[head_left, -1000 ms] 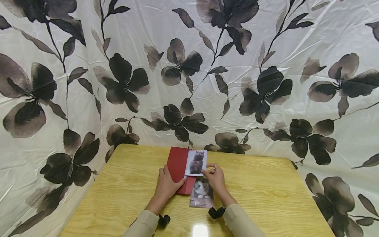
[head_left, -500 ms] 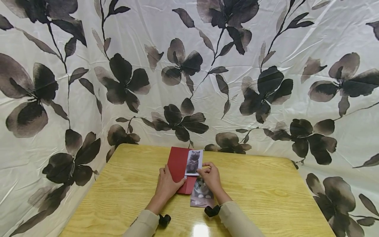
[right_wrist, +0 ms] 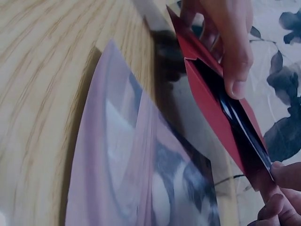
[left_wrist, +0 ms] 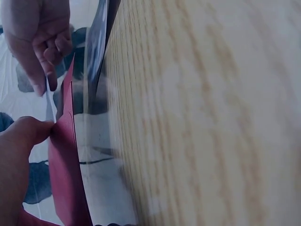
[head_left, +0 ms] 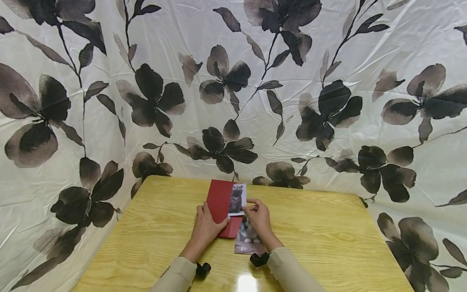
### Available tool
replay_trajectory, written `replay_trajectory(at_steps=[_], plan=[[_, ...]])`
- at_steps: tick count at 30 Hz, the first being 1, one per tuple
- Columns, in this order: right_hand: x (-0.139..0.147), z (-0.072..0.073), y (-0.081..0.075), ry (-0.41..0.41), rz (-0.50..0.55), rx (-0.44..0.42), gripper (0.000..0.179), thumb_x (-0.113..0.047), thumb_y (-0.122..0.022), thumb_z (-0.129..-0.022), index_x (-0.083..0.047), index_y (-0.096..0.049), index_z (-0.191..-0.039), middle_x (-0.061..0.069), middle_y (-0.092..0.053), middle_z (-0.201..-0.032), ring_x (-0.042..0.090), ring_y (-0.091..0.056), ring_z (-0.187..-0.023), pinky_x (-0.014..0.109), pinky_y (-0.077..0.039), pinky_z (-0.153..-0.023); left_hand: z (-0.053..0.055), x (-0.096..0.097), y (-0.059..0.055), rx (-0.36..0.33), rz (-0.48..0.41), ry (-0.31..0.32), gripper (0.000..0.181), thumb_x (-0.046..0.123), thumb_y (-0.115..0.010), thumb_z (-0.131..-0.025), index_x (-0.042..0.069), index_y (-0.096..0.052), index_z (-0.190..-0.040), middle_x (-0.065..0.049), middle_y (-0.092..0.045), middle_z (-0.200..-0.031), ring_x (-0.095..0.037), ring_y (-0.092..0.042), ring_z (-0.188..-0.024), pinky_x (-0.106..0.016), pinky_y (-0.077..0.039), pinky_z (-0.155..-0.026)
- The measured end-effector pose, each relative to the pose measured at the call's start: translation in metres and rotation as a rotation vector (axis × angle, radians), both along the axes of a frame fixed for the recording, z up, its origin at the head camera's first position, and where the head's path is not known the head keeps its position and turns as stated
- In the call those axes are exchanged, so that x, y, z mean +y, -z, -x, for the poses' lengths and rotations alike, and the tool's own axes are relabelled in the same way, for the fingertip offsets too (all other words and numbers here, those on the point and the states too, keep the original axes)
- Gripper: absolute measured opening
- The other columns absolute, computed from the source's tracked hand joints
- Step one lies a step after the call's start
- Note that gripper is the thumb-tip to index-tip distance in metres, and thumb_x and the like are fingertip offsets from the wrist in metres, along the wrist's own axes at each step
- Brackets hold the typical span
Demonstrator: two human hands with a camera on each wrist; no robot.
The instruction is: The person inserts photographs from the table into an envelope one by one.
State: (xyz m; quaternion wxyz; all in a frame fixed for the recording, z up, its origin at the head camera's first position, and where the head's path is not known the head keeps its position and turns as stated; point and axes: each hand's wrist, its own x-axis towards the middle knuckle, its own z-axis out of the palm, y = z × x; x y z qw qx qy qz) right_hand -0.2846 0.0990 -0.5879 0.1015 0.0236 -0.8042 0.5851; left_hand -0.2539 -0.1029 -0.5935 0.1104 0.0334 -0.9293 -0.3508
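My left hand grips a red envelope, thumb on its near face and fingers behind the left edge. From the right, my right hand pinches a photo of a grey cat between thumb and finger at its lower right corner. The photo's left part is hidden inside the envelope. In the right wrist view the envelope's mouth gapes, with the photo's thin edge between its red walls. A second cat photo lies below, partly covered by my right hand.
The wooden table extends around the hands. A flower-printed cloth hangs behind it and at the sides. Black wrist cameras sit at both sleeves, the right one overlapping the second photo's lower edge in the head view.
My right hand has moved left, sliding the grey cat photo further into the envelope, so less of it shows. My left hand and the envelope stay nearly in place.
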Motion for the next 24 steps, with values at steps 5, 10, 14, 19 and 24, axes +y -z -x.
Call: replay_trajectory(at_steps=[5,10,14,19,24], plan=[[-0.006,0.002,0.002,-0.004,0.028,-0.012,0.028,-0.005,-0.081,-0.094,0.005,-0.073,-0.119,0.014,-0.077,-0.08,0.007,-0.059,-0.061,0.023,-0.044,-0.054,0.0,0.0,0.002,-0.002,0.002,-0.002,0.116,0.048,-0.09,-0.083,-0.015,-0.03,-0.159,-0.034,-0.043,-0.139,-0.044,-0.06,-0.113,-0.055,-0.055,-0.099],[-0.011,0.003,0.003,-0.003,0.023,-0.021,0.026,-0.005,-0.081,-0.095,0.003,-0.073,-0.119,0.011,-0.077,-0.08,0.006,-0.06,-0.062,0.022,-0.044,-0.054,0.0,0.001,0.002,-0.006,-0.003,-0.003,0.116,0.048,-0.09,-0.083,-0.015,-0.03,-0.159,-0.033,-0.043,-0.139,-0.044,-0.06,-0.113,-0.055,-0.055,-0.099],[-0.017,0.004,0.001,-0.002,0.031,-0.033,0.025,-0.003,-0.08,-0.095,0.004,-0.072,-0.118,0.012,-0.076,-0.08,0.007,-0.06,-0.062,0.022,-0.044,-0.054,0.001,0.0,0.002,-0.012,-0.002,-0.002,0.116,0.048,-0.09,-0.083,-0.014,-0.03,-0.159,-0.033,-0.043,-0.139,-0.043,-0.06,-0.113,-0.055,-0.055,-0.1],[-0.022,0.005,-0.002,-0.005,0.003,-0.016,0.025,-0.003,-0.08,-0.095,0.005,-0.072,-0.117,0.013,-0.077,-0.08,0.006,-0.059,-0.065,0.022,-0.045,-0.058,0.002,0.0,0.001,-0.01,0.003,-0.003,0.115,0.048,-0.09,-0.082,-0.014,-0.031,-0.158,-0.033,-0.043,-0.138,-0.042,-0.059,-0.111,-0.055,-0.055,-0.099],[-0.026,0.005,-0.003,-0.005,-0.041,0.014,0.023,-0.003,-0.08,-0.095,0.005,-0.072,-0.115,0.013,-0.077,-0.08,0.007,-0.059,-0.067,0.024,-0.046,-0.063,0.002,0.0,0.001,-0.006,-0.008,-0.002,0.114,0.048,-0.09,-0.083,-0.014,-0.031,-0.158,-0.033,-0.043,-0.137,-0.042,-0.059,-0.111,-0.055,-0.055,-0.098]])
